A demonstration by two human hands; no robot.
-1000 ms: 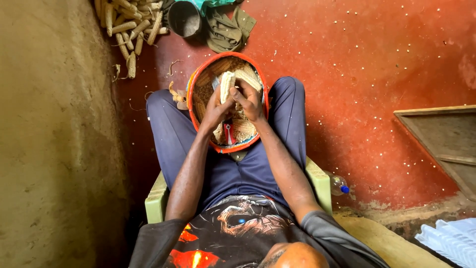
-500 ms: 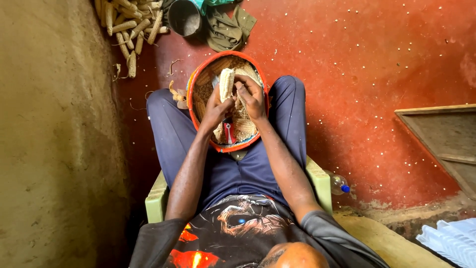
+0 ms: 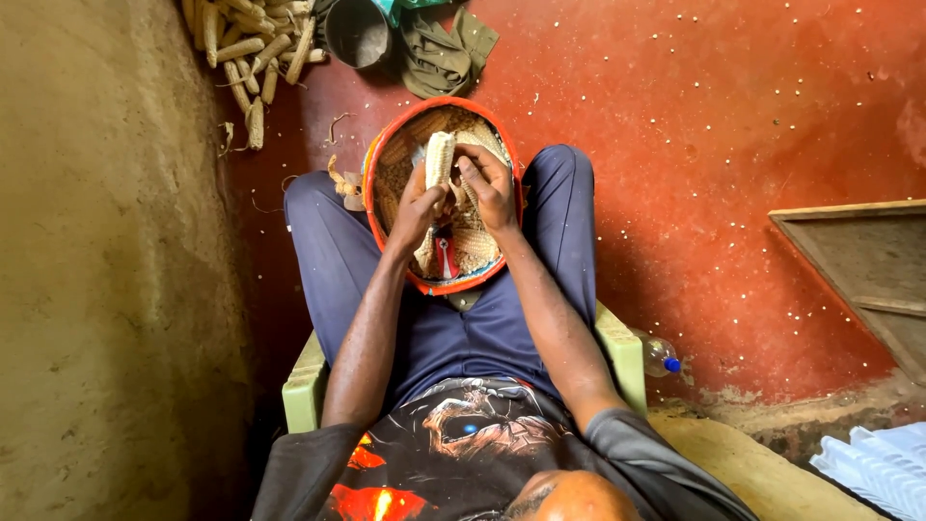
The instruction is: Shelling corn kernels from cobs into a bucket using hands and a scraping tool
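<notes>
Red floor; one basket (image 3: 386, 145); one held cob (image 3: 439, 159)

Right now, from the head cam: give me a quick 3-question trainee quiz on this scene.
1. True or false: both hands grip the corn cob.
2. The woven basket rests: A) on the red floor B) between the person's thighs C) on the chair arm.
3. Fill in: the bare cob pile lies at the picture's top ____.

Key: 1 true, left hand and right hand; 2 B; 3 left.
</notes>
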